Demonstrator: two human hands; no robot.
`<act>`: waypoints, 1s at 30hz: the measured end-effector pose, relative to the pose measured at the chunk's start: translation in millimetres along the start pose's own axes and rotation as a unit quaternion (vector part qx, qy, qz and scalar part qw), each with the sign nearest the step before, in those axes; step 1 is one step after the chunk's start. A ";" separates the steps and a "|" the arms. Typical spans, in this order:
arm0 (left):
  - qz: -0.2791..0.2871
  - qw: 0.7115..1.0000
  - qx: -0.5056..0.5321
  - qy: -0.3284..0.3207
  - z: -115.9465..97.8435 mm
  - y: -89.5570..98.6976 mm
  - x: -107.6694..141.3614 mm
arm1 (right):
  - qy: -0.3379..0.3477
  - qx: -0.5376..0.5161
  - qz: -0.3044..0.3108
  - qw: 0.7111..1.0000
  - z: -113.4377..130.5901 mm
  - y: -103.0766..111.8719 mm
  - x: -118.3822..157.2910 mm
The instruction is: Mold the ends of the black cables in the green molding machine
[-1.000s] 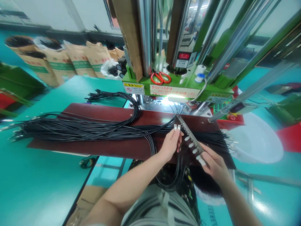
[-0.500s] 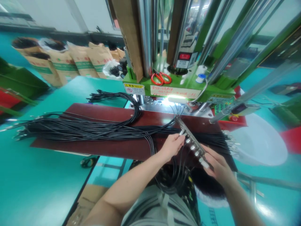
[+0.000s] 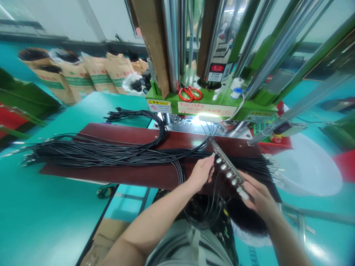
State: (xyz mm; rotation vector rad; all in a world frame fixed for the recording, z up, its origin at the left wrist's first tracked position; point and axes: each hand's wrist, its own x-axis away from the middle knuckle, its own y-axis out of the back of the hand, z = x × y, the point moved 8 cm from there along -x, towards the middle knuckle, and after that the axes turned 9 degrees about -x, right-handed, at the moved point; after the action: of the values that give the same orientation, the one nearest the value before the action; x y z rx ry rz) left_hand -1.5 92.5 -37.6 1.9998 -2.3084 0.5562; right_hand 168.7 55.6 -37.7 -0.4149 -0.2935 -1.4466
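Observation:
My right hand [image 3: 259,194] is closed around the lower end of a metal fixture bar [image 3: 227,164], which slants up toward the machine. A row of several shiny metal connectors [image 3: 229,174] sits along the bar's left side, with thin black cables [image 3: 213,205] hanging from them toward my lap. Beside the bar's upper part, my left hand [image 3: 203,170] is pinched on a cable end; a small pale tip shows above its thumb. More cables loop past the bar's far end. A thick bundle of black cables [image 3: 111,155] lies across the dark red board [image 3: 155,179].
Ahead stands a green press machine [image 3: 172,96] with metal columns, a bright lamp and red-handled scissors [image 3: 190,94] on its ledge. A white tub [image 3: 310,166] is at the right. Paper sacks [image 3: 79,75] stand behind the teal table [image 3: 41,207].
My left fingers have shifted slightly at the bar's upper connectors, and the metal piece they pinch shows less now. My right hand keeps its hold on the bar. The view has shifted a little.

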 end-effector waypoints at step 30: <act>-0.021 0.998 -0.050 -0.010 0.6 10.0 -0.9 | 0.001 0.102 0.016 0.995 8.0 4.8 2.2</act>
State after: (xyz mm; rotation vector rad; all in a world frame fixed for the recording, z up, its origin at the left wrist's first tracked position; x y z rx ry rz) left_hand -10.9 94.3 -40.9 2.0137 -2.2509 0.4120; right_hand 174.1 57.6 -30.1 -0.2514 -0.4274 -1.3708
